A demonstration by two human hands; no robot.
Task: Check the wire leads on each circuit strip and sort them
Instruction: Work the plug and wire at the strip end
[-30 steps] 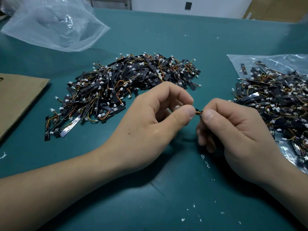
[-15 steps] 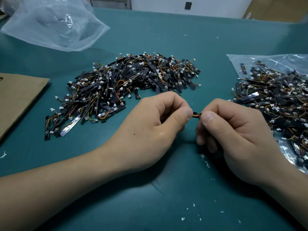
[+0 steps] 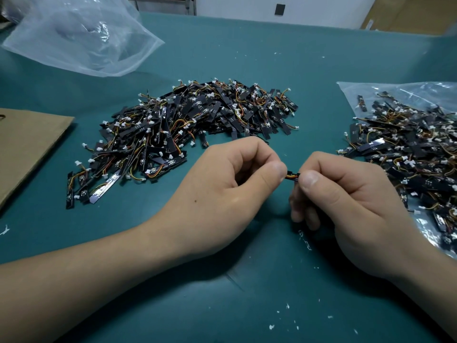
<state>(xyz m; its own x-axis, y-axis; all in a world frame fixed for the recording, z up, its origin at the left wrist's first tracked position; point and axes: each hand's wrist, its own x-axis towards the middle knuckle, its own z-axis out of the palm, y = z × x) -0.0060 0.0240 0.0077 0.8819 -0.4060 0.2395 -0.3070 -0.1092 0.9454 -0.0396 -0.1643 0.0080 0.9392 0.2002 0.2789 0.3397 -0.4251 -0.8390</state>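
Circuit strip (image 3: pixel 292 175): centre of the frame, slightly right, bridging the small gap between the two thumb tips. Only a short stub shows; the rest is hidden inside the hands.
Left hand (image 3: pixel 230 186): thumb and curled forefinger are pinched together on one end of the strip, with the other fingers folded under.
Right hand (image 3: pixel 346 194): thumb is pressed against the forefinger on the other end, with the remaining fingers curled below.
Why held so: a pinch at each end, raised off the table (image 3: pixel 222 305), probably lets the person tug or flex the leads to see whether the joints hold.
Look of the strip: black, with thin orange and red wires crossing the gap. The connector and solder points cannot be made out.
Centre pile (image 3: pixel 193 125): a loose heap of like strips above the left hand, likely one side of the sort.
Right pile (image 3: pixel 410 149): another heap at the right edge, lying on a clear bag (image 3: pixel 358 90). Which pile is the checked stock I cannot tell.
Upper left: a crumpled plastic bag (image 3: pixel 81 35).
Left edge: brown cardboard (image 3: pixel 27 144).
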